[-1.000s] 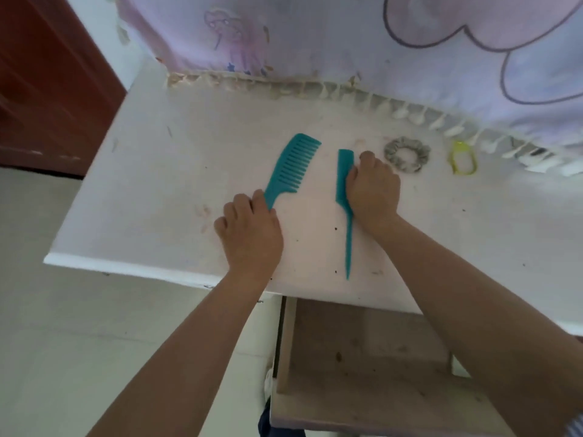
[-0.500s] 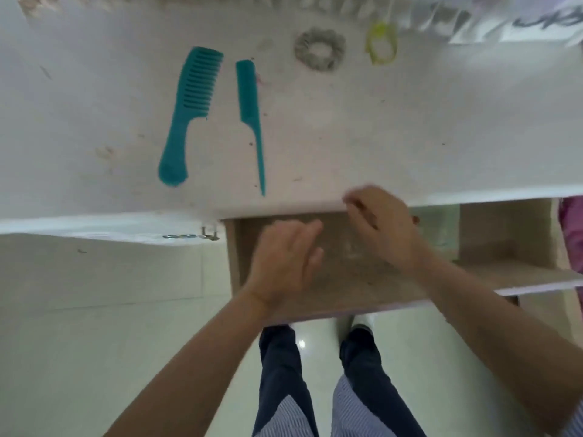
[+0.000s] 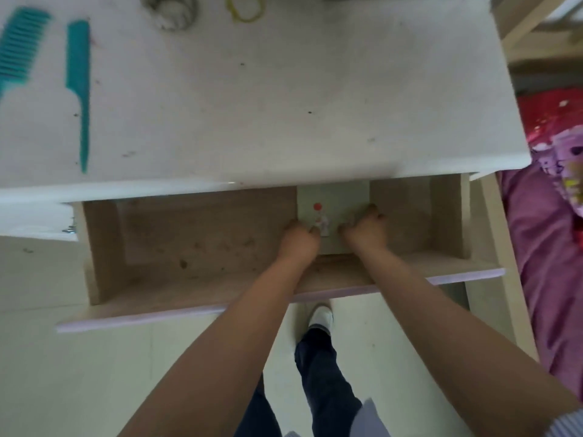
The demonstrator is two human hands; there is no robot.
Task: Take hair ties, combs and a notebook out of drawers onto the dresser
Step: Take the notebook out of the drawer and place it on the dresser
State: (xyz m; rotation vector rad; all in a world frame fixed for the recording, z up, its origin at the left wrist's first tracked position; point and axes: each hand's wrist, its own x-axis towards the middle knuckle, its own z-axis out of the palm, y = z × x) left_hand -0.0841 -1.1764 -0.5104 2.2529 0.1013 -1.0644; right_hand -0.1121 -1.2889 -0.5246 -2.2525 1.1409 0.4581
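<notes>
A pale green notebook (image 3: 334, 200) lies in the open wooden drawer (image 3: 189, 241), partly under the dresser top. My left hand (image 3: 299, 239) grips its left edge and my right hand (image 3: 366, 228) grips its right edge. On the white dresser top (image 3: 284, 89) lie a teal wide-tooth comb (image 3: 20, 47), a teal tail comb (image 3: 79, 80), a grey scrunchie (image 3: 170, 9) and a yellow hair tie (image 3: 246, 9), the last two cut off by the top edge.
The drawer front has a lilac edge (image 3: 220, 307). A bed with purple and red bedding (image 3: 552, 247) stands at the right. My legs and a white shoe (image 3: 320, 316) are on the pale tiled floor below the drawer.
Both hands left the combs on the dresser top, dropped into the open drawer and closed on the notebook. The view has swung down and to the right.
</notes>
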